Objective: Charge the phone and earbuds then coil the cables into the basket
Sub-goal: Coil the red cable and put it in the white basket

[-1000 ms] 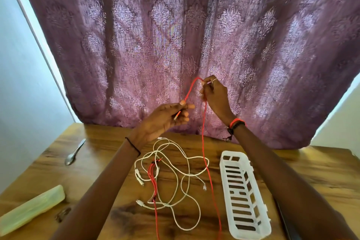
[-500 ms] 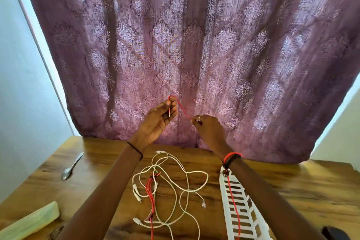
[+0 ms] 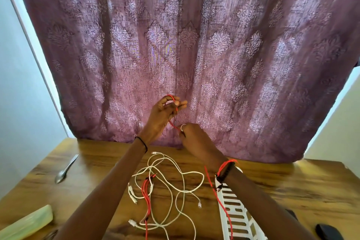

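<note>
Red charging cable point(image 3: 219, 198), thin and rubber-sheathed, runs from both raised hands down across the white slotted plastic basket point(image 3: 236, 214) and off the lower edge of view; a second red length point(image 3: 146, 191) lies among the tangled white cables point(image 3: 175, 183) on the brown wooden tabletop point(image 3: 292, 185). Compared with a second ago, the hands have come close together in front of the purple patterned curtain point(image 3: 194, 45), and the long strand that hung between them is drawn up into a short loop. This suggests that coiling of the red cable has begun, while the white cables remain uncoiled and nothing is yet inside the basket. The left hand point(image 3: 162, 115) is closed on the top of the loop, fingers curled around it. The right hand point(image 3: 194, 138), wearing a ring, pinches the cable just below. A metal spoon point(image 3: 65, 170), a pale green translucent bar point(image 3: 27, 224) and a dark object point(image 3: 329, 232) lie apart. No brand, label or writing is legible.
</note>
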Available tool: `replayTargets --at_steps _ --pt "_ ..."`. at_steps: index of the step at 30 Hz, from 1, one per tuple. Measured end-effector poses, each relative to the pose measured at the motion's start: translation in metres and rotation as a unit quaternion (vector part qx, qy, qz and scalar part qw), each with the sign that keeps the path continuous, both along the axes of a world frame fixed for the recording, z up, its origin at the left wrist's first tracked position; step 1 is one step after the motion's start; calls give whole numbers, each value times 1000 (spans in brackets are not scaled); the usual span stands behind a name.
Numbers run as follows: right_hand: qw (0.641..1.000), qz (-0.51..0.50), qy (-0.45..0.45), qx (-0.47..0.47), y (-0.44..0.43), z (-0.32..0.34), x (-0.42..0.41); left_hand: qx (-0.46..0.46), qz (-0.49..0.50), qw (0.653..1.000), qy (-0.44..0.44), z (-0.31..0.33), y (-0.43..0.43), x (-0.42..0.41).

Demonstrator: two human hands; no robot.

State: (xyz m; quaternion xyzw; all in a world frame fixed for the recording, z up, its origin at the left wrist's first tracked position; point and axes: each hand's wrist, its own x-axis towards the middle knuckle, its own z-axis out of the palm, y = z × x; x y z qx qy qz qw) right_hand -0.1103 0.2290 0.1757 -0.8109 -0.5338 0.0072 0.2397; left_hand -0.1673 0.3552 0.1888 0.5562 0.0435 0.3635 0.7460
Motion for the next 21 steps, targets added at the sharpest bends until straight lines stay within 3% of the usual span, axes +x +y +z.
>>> replayTargets --at_steps 5,11,15,18,21 --pt "999 7 22 42 -8 16 13 197 15 974 108 -2 4 -5" --pt "995 11 36 97 -15 37 28 337 -3 916 217 -5 10 -15" --pt "985 14 48 166 -14 45 35 276 -82 932 221 -3 3 -22" --pt "973 33 63 218 -13 49 36 109 -169 966 162 -4 1 -26" --pt "960 50 102 254 -14 51 36 -29 -224 969 101 -3 1 -28"
